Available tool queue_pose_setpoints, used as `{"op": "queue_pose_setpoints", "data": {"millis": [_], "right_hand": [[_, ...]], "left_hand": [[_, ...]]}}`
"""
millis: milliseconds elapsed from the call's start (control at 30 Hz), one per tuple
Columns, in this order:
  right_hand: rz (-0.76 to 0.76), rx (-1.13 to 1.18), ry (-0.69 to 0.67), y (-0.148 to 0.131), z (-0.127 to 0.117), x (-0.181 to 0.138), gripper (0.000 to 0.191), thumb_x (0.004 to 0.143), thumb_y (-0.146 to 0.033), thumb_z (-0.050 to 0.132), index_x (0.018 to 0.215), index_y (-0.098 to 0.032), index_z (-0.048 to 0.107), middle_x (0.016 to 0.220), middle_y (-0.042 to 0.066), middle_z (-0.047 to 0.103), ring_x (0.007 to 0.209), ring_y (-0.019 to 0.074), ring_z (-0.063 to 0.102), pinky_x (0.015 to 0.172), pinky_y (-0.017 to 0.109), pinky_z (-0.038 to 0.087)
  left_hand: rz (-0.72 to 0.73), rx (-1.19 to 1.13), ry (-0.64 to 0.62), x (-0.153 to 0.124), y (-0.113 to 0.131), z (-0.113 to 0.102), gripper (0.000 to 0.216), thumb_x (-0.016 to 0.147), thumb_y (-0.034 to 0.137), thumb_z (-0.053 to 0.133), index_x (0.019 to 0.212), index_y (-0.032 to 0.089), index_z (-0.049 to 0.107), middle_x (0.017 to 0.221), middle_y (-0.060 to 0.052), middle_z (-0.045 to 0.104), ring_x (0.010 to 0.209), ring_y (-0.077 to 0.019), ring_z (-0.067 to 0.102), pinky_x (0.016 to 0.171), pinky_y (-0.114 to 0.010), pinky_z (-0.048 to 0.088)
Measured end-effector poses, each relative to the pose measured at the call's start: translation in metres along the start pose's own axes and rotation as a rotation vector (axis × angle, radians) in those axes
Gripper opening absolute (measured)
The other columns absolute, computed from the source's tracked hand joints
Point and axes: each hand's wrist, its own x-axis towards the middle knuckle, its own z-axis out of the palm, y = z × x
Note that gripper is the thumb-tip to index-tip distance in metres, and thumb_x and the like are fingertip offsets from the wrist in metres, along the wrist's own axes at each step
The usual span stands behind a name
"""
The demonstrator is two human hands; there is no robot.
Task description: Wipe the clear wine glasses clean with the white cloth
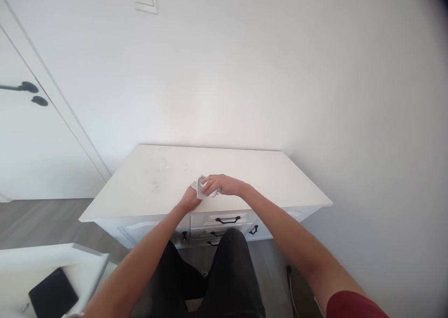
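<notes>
A small crumpled white cloth (200, 187) lies on top of a white chest of drawers (266, 178), near its front edge. My right hand (221, 185) covers the cloth from the right with its fingers curled over it. My left hand (189, 199) comes up from below and grips the cloth's lower left side. Both hands meet at the same spot above the drawers. Faint smudges (156, 174) mark the top to the left of the cloth.
The chest has black drawer handles (227, 220) on its front and stands against a white wall. A white door with a black lever handle (21, 88) is at the left. A white surface with a black flat object (53, 293) sits bottom left. My dark-trousered legs are below.
</notes>
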Motion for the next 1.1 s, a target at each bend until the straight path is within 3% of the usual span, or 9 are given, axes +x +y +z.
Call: {"op": "queue_pose_setpoints", "data": {"millis": [167,333,433,533,633,767,900,1033,1100], "right_hand": [[0.39,0.313,0.323,0.01,0.021,0.005,0.035,0.072,-0.012,0.061,0.102,-0.021,0.076,0.109,0.006,0.075,0.094,0.0218,0.07,0.075,0.033,0.061],[0.842,0.683,0.382,0.031,0.046,0.005,0.013,0.076,-0.021,0.062,0.084,-0.016,0.071,0.074,0.006,0.071,0.055,0.0104,0.059,0.049,0.019,0.051],[0.804,0.62,0.442,0.032,0.05,0.001,0.015,0.075,-0.018,0.06,0.086,-0.016,0.071,0.075,0.006,0.072,0.059,0.0134,0.062,0.054,0.024,0.054],[0.518,0.303,0.457,0.021,0.04,-0.002,0.02,0.071,-0.013,0.059,0.083,-0.018,0.074,0.091,0.006,0.075,0.085,0.0221,0.069,0.078,0.035,0.058],[0.177,0.024,0.167,0.007,0.017,-0.002,0.022,0.072,-0.01,0.057,0.069,-0.023,0.074,0.106,0.003,0.076,0.123,0.0267,0.058,0.106,0.042,0.045],[0.074,-0.016,-0.097,0.0,-0.001,0.001,0.022,0.075,-0.012,0.059,0.072,-0.025,0.076,0.115,0.004,0.075,0.129,0.027,0.052,0.106,0.042,0.044],[0.264,0.101,0.289,0.013,0.016,0.005,0.029,0.078,-0.021,0.06,0.103,-0.023,0.074,0.119,0.005,0.072,0.11,0.0237,0.063,0.097,0.039,0.05],[0.767,0.442,0.496,0.029,0.044,0.005,0.013,0.076,-0.027,0.064,0.083,-0.017,0.069,0.068,0.003,0.067,0.059,0.0167,0.06,0.057,0.028,0.051],[0.879,0.538,0.514,0.031,0.05,0.004,0.016,0.076,-0.033,0.067,0.076,-0.017,0.065,0.057,0.001,0.061,0.049,0.0149,0.053,0.049,0.027,0.047]], "left_hand": [[-0.106,0.061,-0.044,0.0,0.001,0.002,0.021,0.098,0.034,0.048,0.098,0.018,0.062,0.076,-0.009,0.071,0.077,-0.0286,0.064,0.089,-0.042,0.043],[-0.18,0.095,-0.065,0.001,0.005,0.002,0.02,0.099,0.039,0.048,0.096,0.021,0.057,0.061,-0.004,0.063,0.068,-0.0286,0.058,0.085,-0.04,0.041],[-0.176,0.088,-0.086,0.002,0.007,0.003,0.018,0.096,0.039,0.052,0.094,0.022,0.057,0.063,-0.005,0.064,0.072,-0.0296,0.059,0.082,-0.039,0.042],[-0.158,0.056,-0.088,0.001,0.005,0.004,0.018,0.095,0.038,0.054,0.093,0.021,0.06,0.067,-0.007,0.066,0.078,-0.0301,0.061,0.082,-0.04,0.044],[-0.115,-0.016,-0.054,-0.002,0.001,0.003,0.011,0.091,0.03,0.055,0.088,0.022,0.062,0.08,-0.007,0.069,0.086,-0.0278,0.063,0.09,-0.041,0.044],[-0.082,-0.042,-0.031,-0.003,0.0,0.0,0.008,0.085,0.022,0.056,0.089,0.022,0.063,0.094,-0.007,0.071,0.095,-0.0274,0.064,0.097,-0.04,0.042],[-0.175,-0.019,0.019,-0.001,0.004,-0.001,0.014,0.097,0.033,0.05,0.095,0.022,0.058,0.081,-0.007,0.072,0.08,-0.0276,0.064,0.092,-0.041,0.04],[-0.185,0.041,-0.016,0.0,0.007,-0.001,0.019,0.101,0.039,0.046,0.09,0.024,0.051,0.066,-0.005,0.071,0.061,-0.0263,0.059,0.087,-0.041,0.037],[-0.172,0.046,-0.019,0.001,0.007,-0.001,0.019,0.101,0.039,0.045,0.09,0.024,0.05,0.069,-0.006,0.073,0.061,-0.0262,0.059,0.086,-0.041,0.037]]}}
